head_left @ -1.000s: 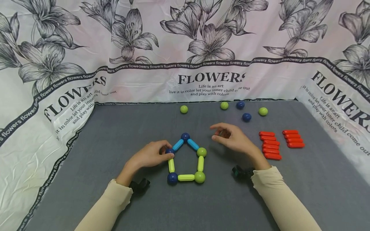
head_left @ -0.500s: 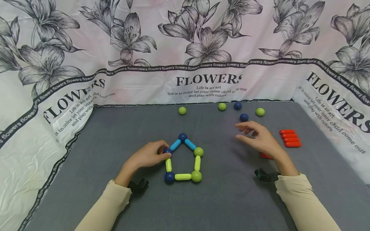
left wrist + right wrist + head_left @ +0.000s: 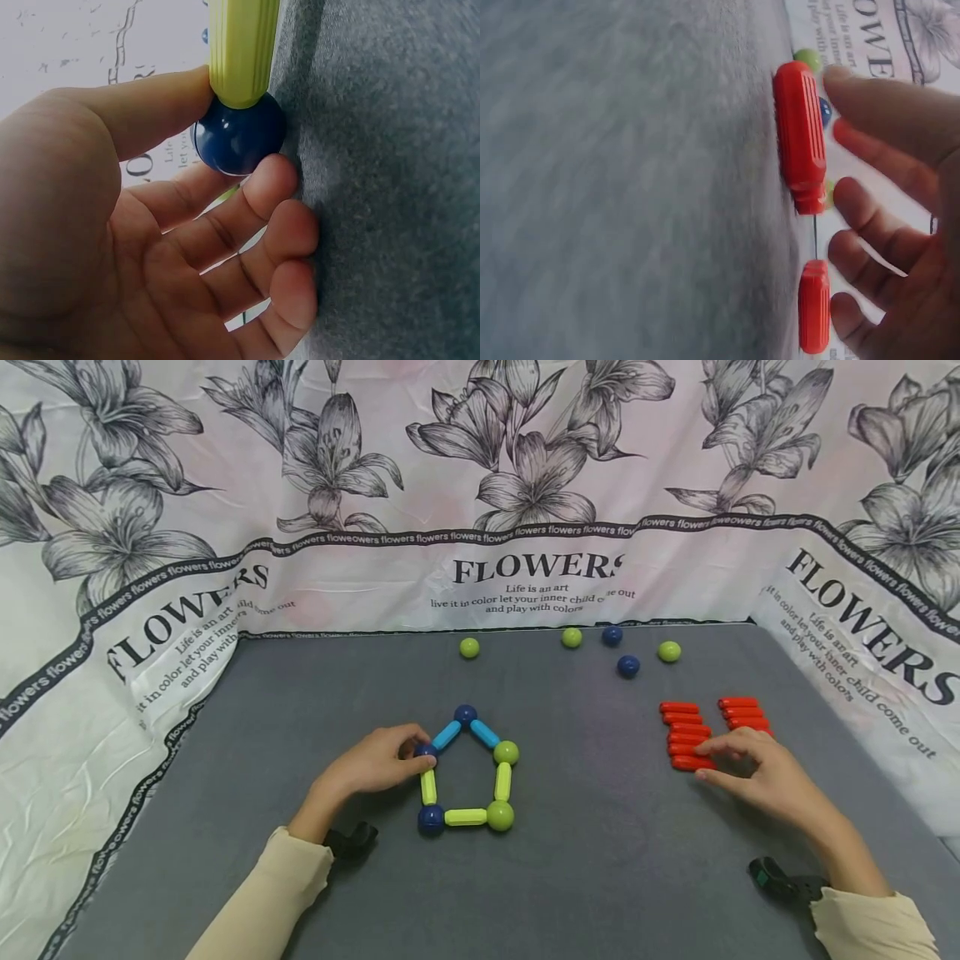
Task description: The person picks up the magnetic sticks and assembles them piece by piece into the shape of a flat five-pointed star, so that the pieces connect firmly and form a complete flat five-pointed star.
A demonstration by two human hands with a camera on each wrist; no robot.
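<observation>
A house-shaped frame of magnetic rods and balls lies on the grey table. Blue rods (image 3: 447,735) form its peak under a dark blue ball (image 3: 465,716), and lime rods (image 3: 466,817) make the sides and base. My left hand (image 3: 375,764) holds the blue ball (image 3: 238,139) at its left corner between thumb and fingers, with a lime rod (image 3: 244,49) attached. On the right, my right hand (image 3: 761,772) hovers at the front end of a column of red rods (image 3: 686,727), thumb and fingers spread around the nearest red rod (image 3: 801,131) without gripping it.
A second column of red rods (image 3: 741,702) lies further right, partly behind the right hand. Loose green balls (image 3: 469,647) and blue balls (image 3: 628,667) sit along the back. A white flower-print cloth (image 3: 360,581) rises behind the table.
My right hand has moved from beside the frame rightward and toward me, down to the red rods. The left hand keeps hold of the blue ball.
</observation>
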